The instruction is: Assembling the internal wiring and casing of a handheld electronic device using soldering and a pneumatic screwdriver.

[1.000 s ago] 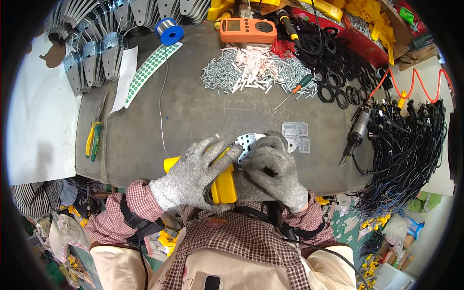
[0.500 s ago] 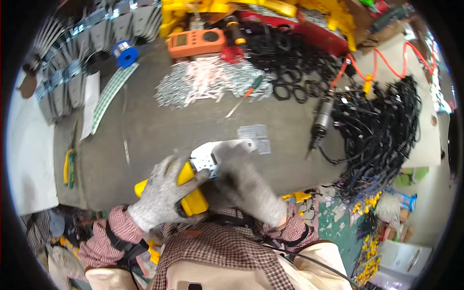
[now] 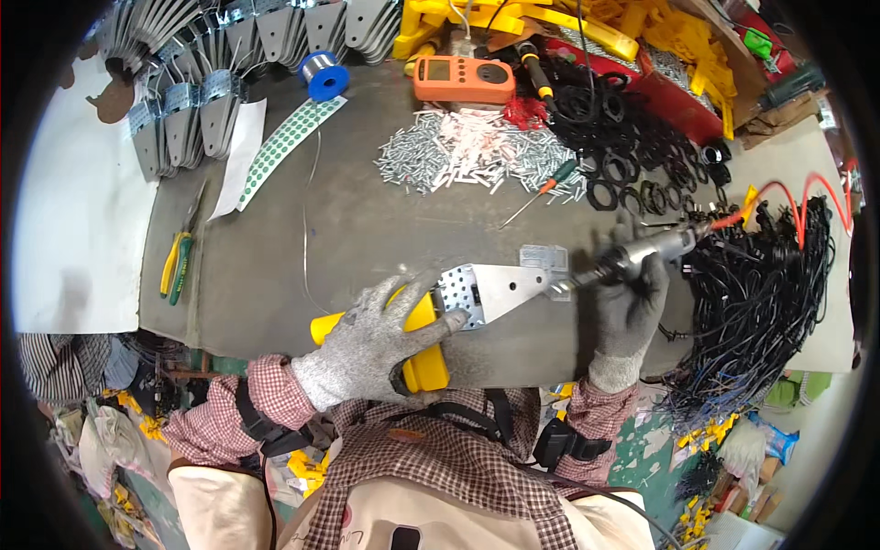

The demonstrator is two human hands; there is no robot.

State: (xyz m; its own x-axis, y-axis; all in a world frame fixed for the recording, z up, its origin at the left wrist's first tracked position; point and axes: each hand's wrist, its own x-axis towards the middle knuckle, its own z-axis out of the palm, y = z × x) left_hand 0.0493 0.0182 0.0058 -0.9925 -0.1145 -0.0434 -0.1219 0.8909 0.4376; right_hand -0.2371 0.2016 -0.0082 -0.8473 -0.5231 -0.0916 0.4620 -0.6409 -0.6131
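Note:
My left hand point(image 3: 353, 356), in a grey glove, grips a yellow plastic housing point(image 3: 427, 368) at the table's near edge. A tapered metal bracket point(image 3: 513, 289) sticks out of the housing to the right; its perforated end lies by my left fingertips. Gloved too, my right hand point(image 3: 626, 316) is wrapped round a silver air screwdriver point(image 3: 646, 255). The tool lies nearly level, and its blurred tip points left at the narrow end of the bracket. Whether the tip touches the metal I cannot tell. An orange coiled hose point(image 3: 779, 188) runs from the tool's back end.
Piles of screws point(image 3: 412, 151) and black rings point(image 3: 655, 192) lie at the back, near an orange meter point(image 3: 463, 80) and a screwdriver point(image 3: 545, 188). Black cables point(image 3: 761, 284) heap up at right. Pliers point(image 3: 179, 257), a sticker strip point(image 3: 289, 147), a wire spool point(image 3: 327, 81) and stacked brackets point(image 3: 183, 119) stand left.
My right hand has left the bracket, moved right and taken up the air screwdriver, which was beside the cables. My left hand still holds the housing. The whole view has shifted.

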